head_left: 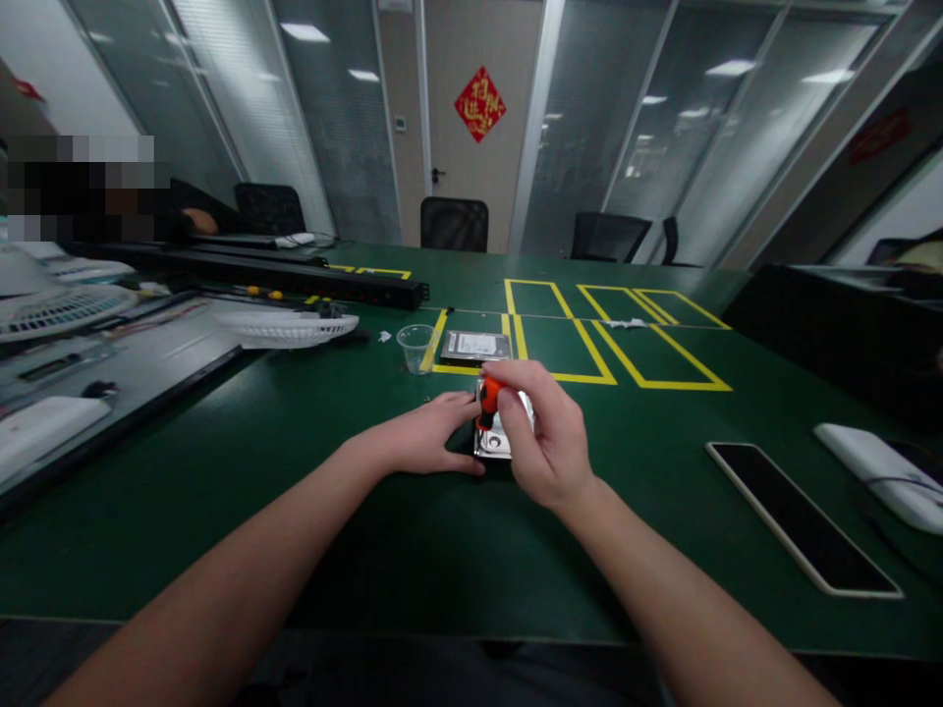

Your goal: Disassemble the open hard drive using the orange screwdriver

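A silver hard drive lies on the green table, partly hidden by both hands. My right hand is closed round an orange and black screwdriver, held upright with its lower end over the drive's left part. My left hand grips the drive's left edge, thumb at the near corner and fingers at the far side. Just beyond the hands, a second hard drive with a white label rests on the table. Left of it stands a clear plastic cup.
Yellow tape marks rectangles on the table. A phone and a white device lie at the right. On the left are a white fan grille, a large panel and long black bars. A person sits at the far left.
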Tool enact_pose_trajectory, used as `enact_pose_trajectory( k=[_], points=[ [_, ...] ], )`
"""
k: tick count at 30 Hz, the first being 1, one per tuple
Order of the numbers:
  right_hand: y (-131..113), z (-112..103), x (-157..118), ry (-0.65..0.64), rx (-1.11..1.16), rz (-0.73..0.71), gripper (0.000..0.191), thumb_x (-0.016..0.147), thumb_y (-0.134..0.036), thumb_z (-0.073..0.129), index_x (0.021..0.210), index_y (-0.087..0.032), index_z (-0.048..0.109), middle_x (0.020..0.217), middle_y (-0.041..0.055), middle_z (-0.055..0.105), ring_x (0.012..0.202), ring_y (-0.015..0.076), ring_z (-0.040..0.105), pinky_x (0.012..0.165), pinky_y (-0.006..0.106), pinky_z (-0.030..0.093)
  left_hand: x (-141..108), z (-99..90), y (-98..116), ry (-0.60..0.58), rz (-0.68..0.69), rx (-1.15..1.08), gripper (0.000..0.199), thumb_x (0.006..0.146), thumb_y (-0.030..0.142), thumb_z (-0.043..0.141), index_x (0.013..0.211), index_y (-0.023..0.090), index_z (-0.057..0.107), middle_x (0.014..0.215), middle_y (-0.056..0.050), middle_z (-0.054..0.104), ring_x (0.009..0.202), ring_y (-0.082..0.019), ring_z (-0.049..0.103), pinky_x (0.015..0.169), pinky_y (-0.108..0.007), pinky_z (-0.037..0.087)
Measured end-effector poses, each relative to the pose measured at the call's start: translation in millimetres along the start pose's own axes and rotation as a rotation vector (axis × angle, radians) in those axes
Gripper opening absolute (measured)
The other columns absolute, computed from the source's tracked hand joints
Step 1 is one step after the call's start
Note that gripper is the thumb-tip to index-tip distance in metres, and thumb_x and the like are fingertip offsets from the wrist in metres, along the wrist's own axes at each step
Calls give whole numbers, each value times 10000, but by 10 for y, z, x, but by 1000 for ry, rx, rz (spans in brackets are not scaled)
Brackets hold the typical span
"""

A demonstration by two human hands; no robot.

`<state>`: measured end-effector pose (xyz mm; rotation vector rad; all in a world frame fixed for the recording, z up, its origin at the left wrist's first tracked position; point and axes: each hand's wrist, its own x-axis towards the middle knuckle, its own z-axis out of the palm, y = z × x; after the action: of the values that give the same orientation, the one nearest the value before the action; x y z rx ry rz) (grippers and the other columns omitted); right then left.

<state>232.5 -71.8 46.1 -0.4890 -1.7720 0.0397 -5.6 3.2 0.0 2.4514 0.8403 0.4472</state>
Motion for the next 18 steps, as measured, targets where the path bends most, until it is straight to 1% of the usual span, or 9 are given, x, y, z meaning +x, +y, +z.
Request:
enact_pose_trajectory(
  k=[2,4,7,10,14,16,18],
  points=[
    [-3,-2,-6,4,-17,10,264,1283,-244,663,1490,-286,821,1332,106,946,1208,282,932,1049,468,806,1,-3,-1,-12,-15,-17,949,1034,610,1050,1853,323,667,1959,-178,652,1873,-525,559,1544,-745,477],
    [-5,2,-19,18,-22,27,220,1267,-257,718,1467,-282,807,1301,96,939,1165,266,931,1019,437,795,-1,-5,-3,-19,-29,-22,993,1033,607,1054,1892,345,631,1996,-173,615,1882,-517,551,1561,-756,450],
    [-9,13,-39,32,-18,54,215,1238,-258,793,1450,-289,800,1262,77,941,1084,246,933,948,393,782,-5,-1,-16,-16,-53,-20,991,1022,613,1064,1879,337,650,1976,-187,633,1872,-534,560,1549,-759,469],
    [-3,18,-36,15,-30,55,221,1226,-248,820,1441,-298,819,1256,69,960,1038,243,936,905,386,785,-5,10,-40,-19,-62,-17,983,1006,629,1073,1853,323,678,1971,-199,628,1868,-552,553,1540,-759,481],
    [13,14,-11,-2,-8,1,229,1252,-256,785,1468,-301,847,1324,84,976,1178,271,953,1018,439,819,-1,19,-48,-7,-38,-23,921,1004,638,1073,1793,320,720,1923,-195,670,1836,-549,584,1507,-746,524],
    [13,8,-5,-12,14,6,284,1284,-237,699,1519,-299,846,1380,99,974,1252,281,952,1083,472,822,4,22,-39,-3,-24,-32,892,1018,616,1063,1783,312,720,1904,-191,688,1824,-539,599,1502,-744,528],
    [8,1,-6,-22,29,18,364,1306,-212,600,1565,-301,840,1432,112,968,1301,287,949,1111,495,823,12,27,-35,-8,-23,-36,897,1014,594,1066,1784,300,713,1904,-192,690,1820,-537,605,1505,-752,521]
  ],
)
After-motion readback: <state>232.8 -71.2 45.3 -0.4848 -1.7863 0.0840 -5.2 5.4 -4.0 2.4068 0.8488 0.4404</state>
